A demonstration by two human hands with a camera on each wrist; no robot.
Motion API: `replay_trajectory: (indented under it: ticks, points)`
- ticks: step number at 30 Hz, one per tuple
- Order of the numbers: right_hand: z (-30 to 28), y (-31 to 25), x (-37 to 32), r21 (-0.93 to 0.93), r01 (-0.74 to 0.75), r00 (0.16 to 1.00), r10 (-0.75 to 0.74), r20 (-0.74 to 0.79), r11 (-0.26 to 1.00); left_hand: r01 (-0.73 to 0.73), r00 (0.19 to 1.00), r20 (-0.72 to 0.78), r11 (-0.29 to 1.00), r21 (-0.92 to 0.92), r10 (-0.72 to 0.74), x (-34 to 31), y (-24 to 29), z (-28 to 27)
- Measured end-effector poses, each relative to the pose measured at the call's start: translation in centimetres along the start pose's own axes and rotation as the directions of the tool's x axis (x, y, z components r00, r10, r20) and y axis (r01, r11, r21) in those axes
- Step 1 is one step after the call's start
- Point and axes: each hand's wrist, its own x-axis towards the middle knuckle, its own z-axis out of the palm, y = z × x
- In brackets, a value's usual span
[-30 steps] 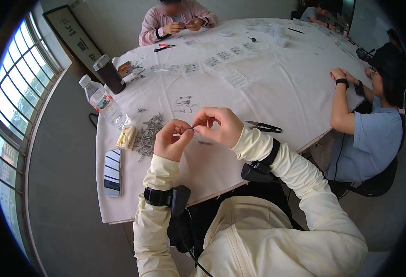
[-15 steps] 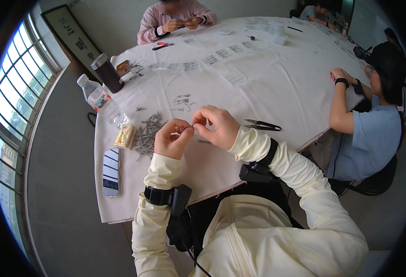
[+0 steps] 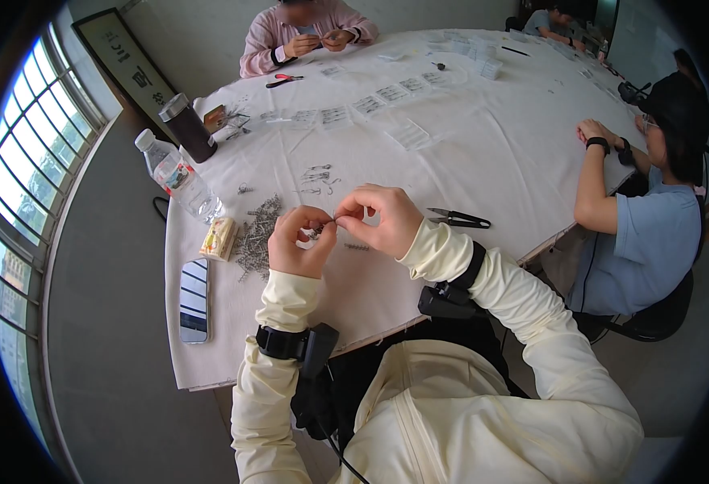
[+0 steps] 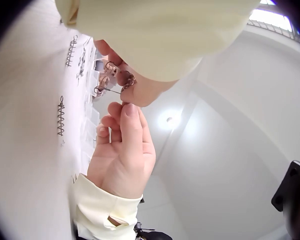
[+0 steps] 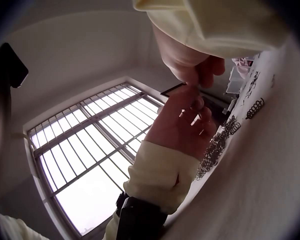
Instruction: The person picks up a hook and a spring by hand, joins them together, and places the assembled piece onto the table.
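In the head view my left hand (image 3: 299,242) and right hand (image 3: 382,223) meet fingertip to fingertip above the table. A small coiled wire spring (image 4: 128,80) with a thin looped end shows between the left fingers in the left wrist view. The right thumb and forefinger pinch at its end, where the fingertips cover part of the metal. To the left of the hands lies a heap of wire springs (image 3: 256,242). A loose spring (image 4: 61,117) lies on the cloth below the hands, and several small wire pieces (image 3: 318,177) are set out beyond them.
Black-handled snips (image 3: 461,219) lie right of the right hand. A phone (image 3: 195,300), a tissue pack (image 3: 219,239), a water bottle (image 3: 181,181) and a dark flask (image 3: 189,129) stand or lie along the left edge. Other people sit around the white-clothed table (image 3: 499,185).
The left hand has turned slightly and its fingers have shifted, so some coiled metal now shows beneath them. The right hand stays nearly in place, still pinching at the left fingertips.
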Motion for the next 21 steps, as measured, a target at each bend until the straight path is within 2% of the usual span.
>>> replay_trajectory:
  ticks: [2, 9, 11, 12, 14, 15, 17, 21]
  points:
    - [0.0, 0.1, 0.0, 0.003, 0.012, 1.000, -0.012, 0.002, 1.000, -0.117, 0.992, -0.025, 0.985, 0.128, 0.121, -0.1, 0.8, 0.0]
    - [0.0, 0.3, -0.1, 0.009, -0.014, 1.000, 0.014, 0.028, 1.000, -0.215, 0.975, -0.004, 0.949, 0.230, 0.222, -0.2, 1.0, 0.0]
    - [0.0, 0.2, 0.0, 0.016, -0.011, 0.999, 0.010, 0.044, 1.000, -0.115, 0.993, 0.009, 0.987, 0.112, 0.114, -0.2, 1.2, 0.0]
    - [0.0, 0.2, 0.0, 0.016, -0.010, 0.999, 0.009, 0.044, 1.000, -0.115, 0.993, 0.008, 0.987, 0.112, 0.115, -0.2, 1.0, 0.0]
    - [0.1, 0.2, 0.0, 0.019, -0.015, 0.999, 0.014, 0.030, 1.000, 0.098, 0.993, 0.077, 0.982, -0.159, -0.086, -0.1, 0.3, 0.0]
    - [0.2, 0.2, 0.0, 0.019, -0.014, 0.999, 0.013, 0.030, 1.000, 0.097, 0.993, 0.076, 0.983, -0.158, -0.086, -0.1, 0.1, 0.0]
    - [0.3, 0.4, -0.1, 0.018, 0.000, 1.000, 0.000, 0.011, 1.000, 0.174, 0.980, 0.160, 0.903, -0.393, -0.119, 0.0, -0.1, -0.1]
    - [0.3, 0.2, -0.1, 0.003, -0.003, 1.000, 0.003, 0.020, 1.000, 0.212, 0.972, 0.194, 0.850, -0.483, -0.132, 0.0, -0.6, -0.3]
